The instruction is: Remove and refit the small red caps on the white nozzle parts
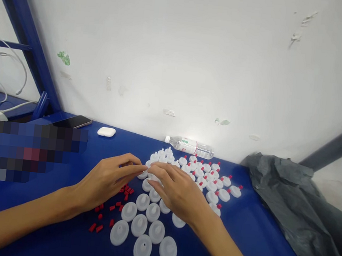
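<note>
My left hand (pixel 106 178) reaches in from the left with its fingers stretched out, above several small red caps (pixel 118 204). Its fingertips meet the group of white round nozzle lids (pixel 152 212) in the middle of the blue table. From the other side my right hand (pixel 179 190) arches over the same lids, fingers and thumb apart. The fingertips of both hands are close together, and no held thing shows in either. Behind and right of my right hand lie several white lids with red caps on their nozzles (pixel 211 185).
A clear plastic bottle (pixel 190 146) lies along the wall behind the lids. A white earbud case (pixel 106 132) and a phone (pixel 81 122) rest at the back left. Dark grey plastic sheeting (pixel 297 206) covers the right side of the blue table (pixel 64 243).
</note>
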Demonstrator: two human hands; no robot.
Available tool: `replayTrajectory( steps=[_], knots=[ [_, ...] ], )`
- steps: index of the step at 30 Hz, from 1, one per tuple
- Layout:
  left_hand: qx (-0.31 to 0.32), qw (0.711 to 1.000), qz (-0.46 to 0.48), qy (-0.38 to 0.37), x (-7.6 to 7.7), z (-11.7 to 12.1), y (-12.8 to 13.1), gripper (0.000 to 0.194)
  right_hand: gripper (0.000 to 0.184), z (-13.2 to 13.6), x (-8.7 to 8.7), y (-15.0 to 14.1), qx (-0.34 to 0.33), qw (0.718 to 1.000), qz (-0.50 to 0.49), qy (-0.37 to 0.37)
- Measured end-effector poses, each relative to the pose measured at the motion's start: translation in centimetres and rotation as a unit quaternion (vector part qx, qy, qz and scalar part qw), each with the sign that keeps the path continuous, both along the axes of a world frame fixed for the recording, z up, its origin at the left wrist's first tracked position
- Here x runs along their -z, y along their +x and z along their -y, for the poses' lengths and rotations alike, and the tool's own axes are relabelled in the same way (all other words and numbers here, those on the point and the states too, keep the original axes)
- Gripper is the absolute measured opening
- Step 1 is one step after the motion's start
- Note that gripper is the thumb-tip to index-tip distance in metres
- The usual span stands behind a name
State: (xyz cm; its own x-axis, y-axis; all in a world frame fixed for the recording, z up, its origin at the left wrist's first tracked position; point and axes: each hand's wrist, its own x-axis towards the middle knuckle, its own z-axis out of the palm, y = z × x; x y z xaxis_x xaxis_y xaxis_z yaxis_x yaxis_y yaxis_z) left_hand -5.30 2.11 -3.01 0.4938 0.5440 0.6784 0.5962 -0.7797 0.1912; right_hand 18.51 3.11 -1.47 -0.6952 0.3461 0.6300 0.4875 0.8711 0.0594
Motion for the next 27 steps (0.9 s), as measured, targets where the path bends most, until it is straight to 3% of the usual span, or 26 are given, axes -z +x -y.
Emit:
replayTrajectory(
  steps=[8,14,23,27],
  knots=[
    [0.019,1.0,0.024,-0.002,-0.4,0.4,0.8,0.018,0.023,0.5,-0.2,-0.4,-0.029,0.999,-0.008,0.012],
    [0.0,0.999,0.033,0.005,-0.4,0.2,0.6,0.019,0.027,1.2,-1.0,-0.3,-0.03,0.999,-0.001,0.045],
    [0.041,0.988,0.014,-0.151,-1.2,1.5,1.0,0.023,0.03,2.4,-1.5,-1.2,-0.04,0.995,-0.051,0.072],
    [0.052,0.984,0.023,-0.169,-1.4,1.9,1.0,0.024,0.033,2.5,-1.4,-1.2,-0.043,0.995,-0.061,0.067]
  ],
)
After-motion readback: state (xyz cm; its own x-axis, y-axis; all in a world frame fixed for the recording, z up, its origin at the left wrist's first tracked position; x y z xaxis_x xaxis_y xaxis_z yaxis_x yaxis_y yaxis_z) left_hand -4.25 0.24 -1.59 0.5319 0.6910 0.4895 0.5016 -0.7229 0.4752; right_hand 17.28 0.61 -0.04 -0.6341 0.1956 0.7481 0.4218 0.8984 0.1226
